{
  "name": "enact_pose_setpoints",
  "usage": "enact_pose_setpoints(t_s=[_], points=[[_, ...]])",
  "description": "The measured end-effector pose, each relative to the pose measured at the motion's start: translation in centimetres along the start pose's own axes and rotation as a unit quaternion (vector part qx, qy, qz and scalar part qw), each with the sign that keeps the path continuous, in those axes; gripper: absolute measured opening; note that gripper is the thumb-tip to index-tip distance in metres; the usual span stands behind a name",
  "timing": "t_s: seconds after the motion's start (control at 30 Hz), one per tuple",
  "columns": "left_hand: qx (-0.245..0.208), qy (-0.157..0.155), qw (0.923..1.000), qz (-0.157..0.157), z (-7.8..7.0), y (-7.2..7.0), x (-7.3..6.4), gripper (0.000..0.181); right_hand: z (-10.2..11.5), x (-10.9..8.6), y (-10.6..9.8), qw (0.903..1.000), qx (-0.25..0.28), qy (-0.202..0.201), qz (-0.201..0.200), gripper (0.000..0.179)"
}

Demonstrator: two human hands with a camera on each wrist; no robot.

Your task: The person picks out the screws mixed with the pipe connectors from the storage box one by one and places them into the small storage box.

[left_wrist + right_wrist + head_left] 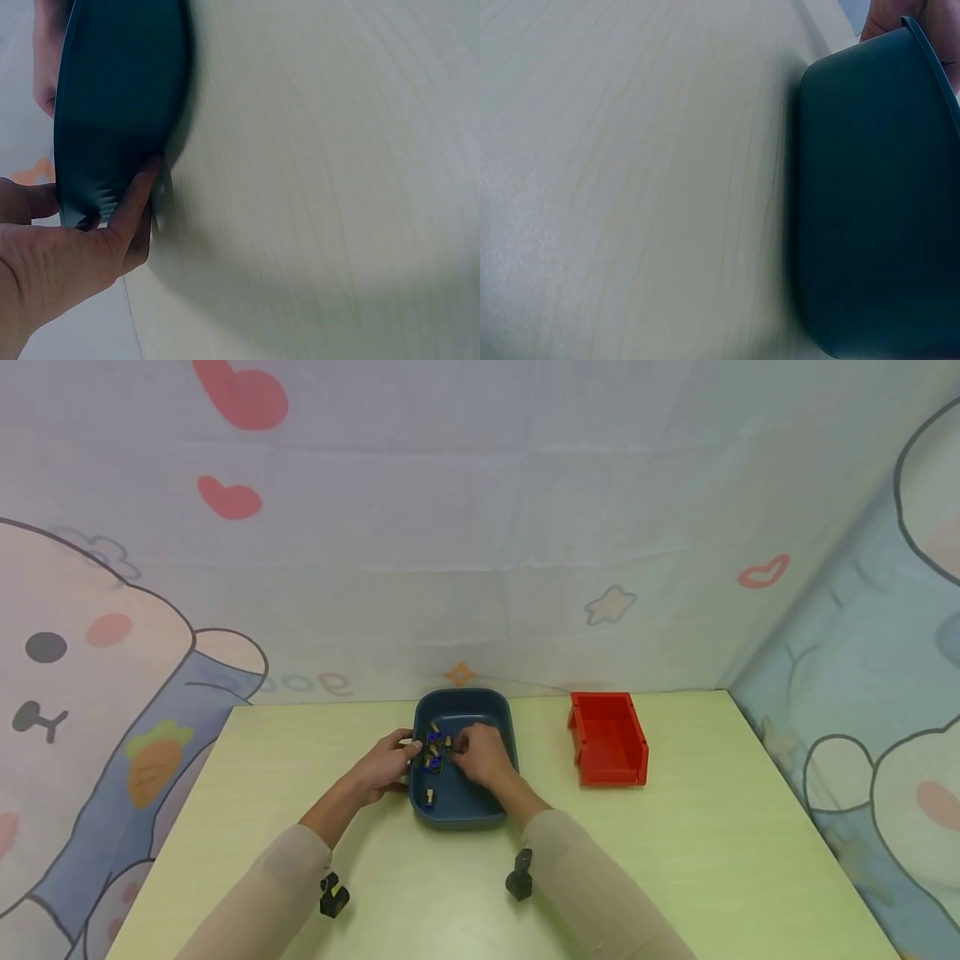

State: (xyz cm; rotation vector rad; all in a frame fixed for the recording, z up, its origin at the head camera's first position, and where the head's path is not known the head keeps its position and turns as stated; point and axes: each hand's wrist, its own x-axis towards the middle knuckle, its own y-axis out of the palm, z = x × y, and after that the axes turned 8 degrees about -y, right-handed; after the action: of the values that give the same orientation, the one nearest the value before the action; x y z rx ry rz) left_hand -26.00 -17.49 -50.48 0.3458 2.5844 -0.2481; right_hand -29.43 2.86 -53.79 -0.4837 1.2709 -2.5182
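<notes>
A dark blue plastic tub point(468, 817) stands on the table, holding several small brass fittings with blue collars point(434, 764). One fitting point(430, 797) lies apart, nearer the tub's front left corner. My left hand point(381, 768) grips the left side wall, thumb at the rim; in the left wrist view the fingers of the left hand point(64, 255) lie along the outside. Inside the tub, my right hand point(483, 756) bends its fingers down beside a fitting point(448, 742). Its fingertips are hidden, so whether they pinch a fitting cannot be seen.
A red open-front bin point(609, 743) stands on the table point(720, 827) to the right of the tub. A printed cloth point(465, 543) hangs behind the table's back edge. Black wrist cameras point(519, 877) are worn at both sleeves.
</notes>
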Motion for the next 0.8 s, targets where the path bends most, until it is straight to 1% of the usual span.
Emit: enact_pose_setpoints(t_s=[0.1,0.27,0.47,0.57,0.8], points=[[0.001,0.0,1.0,-0.003,-0.07,0.07,-0.02,0.052,-0.13,0.05,0.11,0.9999,-0.01,-0.007,-0.004,0.008],[0.0,-0.006,1.0,-0.006,0.04,0.0,0.04,0.052,-0.29,0.08,0.33,0.9999,-0.005,-0.007,-0.009,0.011],[0.002,-0.004,1.0,-0.006,0.15,-0.08,0.16,0.052,-0.07,0.04,0.18,0.9999,0.004,0.011,-0.002,0.01],[0.002,-0.004,1.0,-0.006,0.22,-0.09,0.23,0.052,0.07,-0.01,0.1,0.9998,0.0,0.017,0.004,0.013],[0.003,-0.001,1.0,-0.005,0.2,-0.06,0.11,0.052,0.18,0.07,0.16,0.9998,-0.017,0.012,0.003,0.019]])
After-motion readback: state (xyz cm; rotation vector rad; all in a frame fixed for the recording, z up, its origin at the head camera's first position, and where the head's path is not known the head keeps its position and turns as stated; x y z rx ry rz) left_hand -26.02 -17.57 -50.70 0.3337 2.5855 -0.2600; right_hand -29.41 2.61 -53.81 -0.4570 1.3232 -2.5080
